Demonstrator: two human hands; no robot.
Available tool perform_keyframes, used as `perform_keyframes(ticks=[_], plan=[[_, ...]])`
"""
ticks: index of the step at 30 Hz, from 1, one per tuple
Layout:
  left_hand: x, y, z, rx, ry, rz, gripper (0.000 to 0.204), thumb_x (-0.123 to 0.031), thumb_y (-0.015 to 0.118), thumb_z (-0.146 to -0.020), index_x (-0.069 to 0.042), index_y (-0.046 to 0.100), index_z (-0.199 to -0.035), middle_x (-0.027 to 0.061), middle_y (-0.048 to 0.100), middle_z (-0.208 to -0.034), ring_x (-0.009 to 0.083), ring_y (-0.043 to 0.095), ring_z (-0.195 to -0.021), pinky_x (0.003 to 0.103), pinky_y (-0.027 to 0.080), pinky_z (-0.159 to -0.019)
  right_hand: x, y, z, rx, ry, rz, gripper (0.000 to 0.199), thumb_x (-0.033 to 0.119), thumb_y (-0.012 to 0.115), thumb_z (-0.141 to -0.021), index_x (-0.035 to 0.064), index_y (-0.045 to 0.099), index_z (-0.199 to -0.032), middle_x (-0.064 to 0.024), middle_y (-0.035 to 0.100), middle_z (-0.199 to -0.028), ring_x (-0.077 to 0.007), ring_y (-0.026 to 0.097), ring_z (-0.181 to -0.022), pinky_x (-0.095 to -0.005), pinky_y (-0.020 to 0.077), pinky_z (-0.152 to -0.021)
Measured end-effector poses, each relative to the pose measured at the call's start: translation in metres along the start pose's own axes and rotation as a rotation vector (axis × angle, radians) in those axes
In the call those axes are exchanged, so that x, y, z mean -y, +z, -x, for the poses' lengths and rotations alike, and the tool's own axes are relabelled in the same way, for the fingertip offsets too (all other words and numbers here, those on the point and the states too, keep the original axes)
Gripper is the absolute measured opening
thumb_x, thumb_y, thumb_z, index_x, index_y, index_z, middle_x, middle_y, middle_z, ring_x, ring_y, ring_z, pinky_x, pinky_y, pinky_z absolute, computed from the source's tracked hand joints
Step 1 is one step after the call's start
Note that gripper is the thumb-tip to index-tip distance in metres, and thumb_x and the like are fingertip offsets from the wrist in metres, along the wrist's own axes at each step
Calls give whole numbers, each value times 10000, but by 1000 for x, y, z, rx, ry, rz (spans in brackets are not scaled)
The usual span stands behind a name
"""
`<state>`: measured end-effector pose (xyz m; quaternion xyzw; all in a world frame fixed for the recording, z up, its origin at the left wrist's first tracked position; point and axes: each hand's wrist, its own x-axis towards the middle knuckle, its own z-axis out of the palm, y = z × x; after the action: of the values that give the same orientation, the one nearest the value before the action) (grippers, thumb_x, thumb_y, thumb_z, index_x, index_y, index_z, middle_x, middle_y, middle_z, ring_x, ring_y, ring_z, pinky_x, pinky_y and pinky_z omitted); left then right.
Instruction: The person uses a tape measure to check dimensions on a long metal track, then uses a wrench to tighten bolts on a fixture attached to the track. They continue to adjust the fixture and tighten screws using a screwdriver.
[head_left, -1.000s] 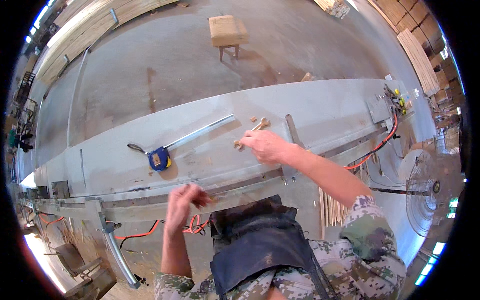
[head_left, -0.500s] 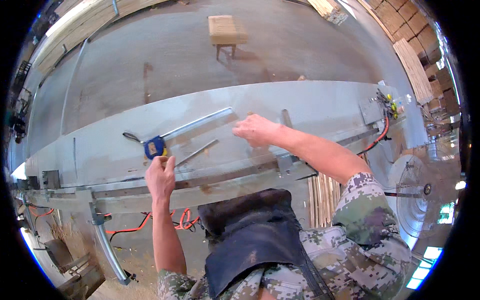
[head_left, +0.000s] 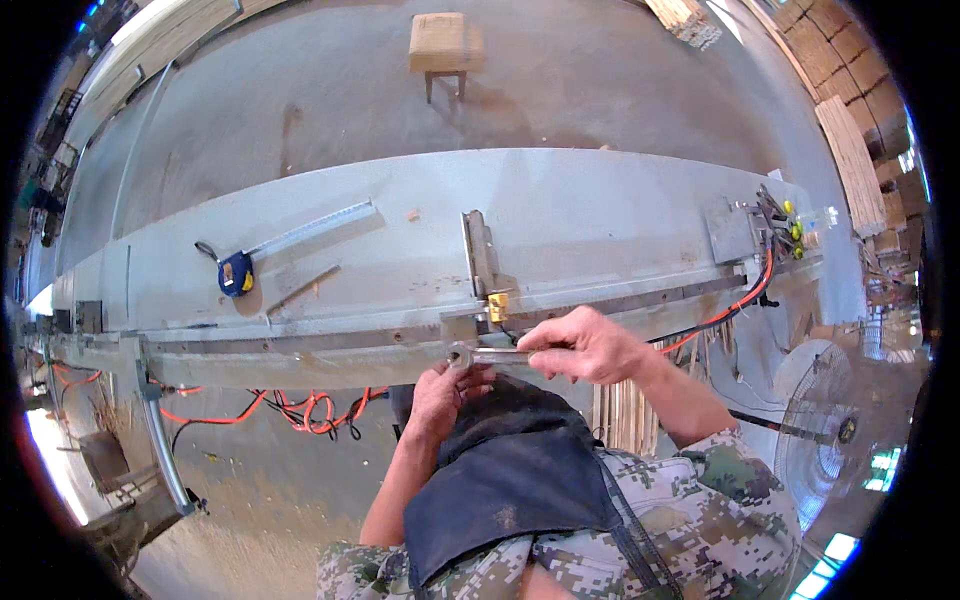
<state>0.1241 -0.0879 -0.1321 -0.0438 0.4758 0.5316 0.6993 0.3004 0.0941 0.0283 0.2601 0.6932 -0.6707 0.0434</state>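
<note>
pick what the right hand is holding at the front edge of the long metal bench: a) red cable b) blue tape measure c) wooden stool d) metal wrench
d: the right hand grips the handle of a metal wrench whose ring end sits at the bench edge by the left hand; the tape measure lies untouched farther left on the bench.

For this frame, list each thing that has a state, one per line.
Right hand: gripping the wrench handle.
Left hand: at the wrench's ring end, under the bench edge.
Wrench: held level at the bench's front rail.
Tape measure: lying on the bench, blade extended.
Fan: whether running, cannot tell.
</note>
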Motion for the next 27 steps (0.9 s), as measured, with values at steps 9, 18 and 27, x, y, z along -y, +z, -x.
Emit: perform_keyframes(ticks=[9, 18, 27], plan=[[28, 23, -10, -128, 247, 204, 264, -203, 615, -1007, 35, 643, -1118, 137, 711, -949, 231, 709, -857, 332, 583, -705, -64, -16, 19, -95, -312, 412, 344, 118, 668, -932, 1, 641, -1254, -173, 709, -930, -249, 675, -738, -325, 521, -622], [48, 42, -14, -195, 375, 252, 220, -152, 658, -977, 17, 664, -1118, 140, 734, -1011, 191, 706, -833, 304, 580, -721, -36, -20, -9, 61, -453, 923, 269, 116, 626, -917, 34, 636, -1173, -155, 679, -898, -354, 674, -797, -419, 536, -643], [67, 16, -16, -66, 458, 426, 282, -115, 653, -974, 27, 634, -1217, 162, 720, -1121, 223, 720, -915, 307, 605, -774, -10, 10, -40, 237, -436, 1237, 207, 86, 618, -854, 30, 632, -1053, -142, 676, -870, -343, 678, -762, -451, 528, -625]])
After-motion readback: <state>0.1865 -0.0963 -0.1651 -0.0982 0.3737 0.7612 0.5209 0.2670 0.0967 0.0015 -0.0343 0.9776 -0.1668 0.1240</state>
